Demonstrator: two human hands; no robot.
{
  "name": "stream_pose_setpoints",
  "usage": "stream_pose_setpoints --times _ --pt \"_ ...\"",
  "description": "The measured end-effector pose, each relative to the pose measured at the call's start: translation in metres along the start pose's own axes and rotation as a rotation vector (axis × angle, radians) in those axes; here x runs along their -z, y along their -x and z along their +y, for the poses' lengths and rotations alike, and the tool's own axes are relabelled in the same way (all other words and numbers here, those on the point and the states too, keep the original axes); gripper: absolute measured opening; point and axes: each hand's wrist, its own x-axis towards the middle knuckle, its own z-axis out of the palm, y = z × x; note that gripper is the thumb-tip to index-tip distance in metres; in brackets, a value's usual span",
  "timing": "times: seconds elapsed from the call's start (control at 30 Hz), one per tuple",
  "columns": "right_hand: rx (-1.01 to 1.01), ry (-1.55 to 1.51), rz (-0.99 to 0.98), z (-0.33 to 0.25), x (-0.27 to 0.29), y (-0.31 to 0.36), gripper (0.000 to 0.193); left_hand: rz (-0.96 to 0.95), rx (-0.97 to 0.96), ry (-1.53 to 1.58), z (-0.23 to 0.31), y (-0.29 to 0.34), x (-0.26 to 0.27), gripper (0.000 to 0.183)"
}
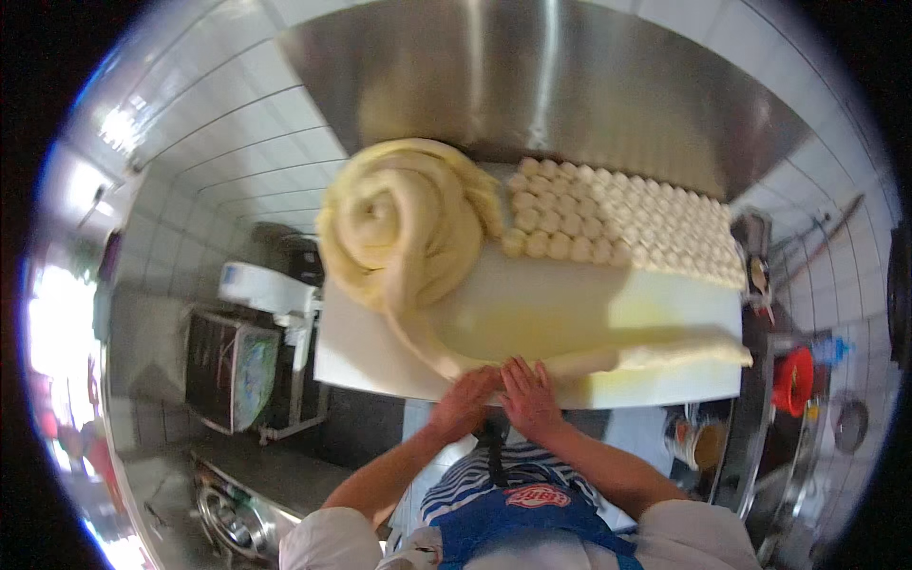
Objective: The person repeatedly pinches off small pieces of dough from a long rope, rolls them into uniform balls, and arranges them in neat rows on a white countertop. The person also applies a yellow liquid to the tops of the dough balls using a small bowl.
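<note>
A thick, pale dough rope [589, 363] runs along the front of the white worktop [380, 356]. Its left part curves up into a big spiral coil of dough [442, 228], and its right end tapers near the table's right edge. My left hand [464, 403] is closed round the rope at the table's front edge. Close beside it, my right hand [530, 397] lies over the same rope with its fingers stretched out and slightly apart. Rows of small round dough pieces [560, 218] stand packed together at the back right.
A steel panel [570, 85] rises behind the worktop. To the right are a red bowl [792, 382] and a bucket [705, 445] below table height. A dark boxy appliance [211, 370] stands on the left, with a steel basin [228, 518] at the lower left.
</note>
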Motion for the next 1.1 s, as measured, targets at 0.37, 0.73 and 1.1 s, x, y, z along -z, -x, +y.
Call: stream_pose_setpoints --times 0.37,0.73,1.1 --pt "-0.120 0.183 0.321 0.071 0.013 -0.118 0.061 0.075 0.272 0.049 -0.074 -0.126 0.018 0.080" --pt "-0.114 -0.182 0.167 0.121 0.067 0.067 0.072 -0.076 0.253 0.084 -0.036 -0.068 0.018 0.034" --pt "-0.588 0.196 0.312 0.386 0.172 0.224 0.060 0.027 0.286 0.099 0.055 -0.117 0.016 0.098"
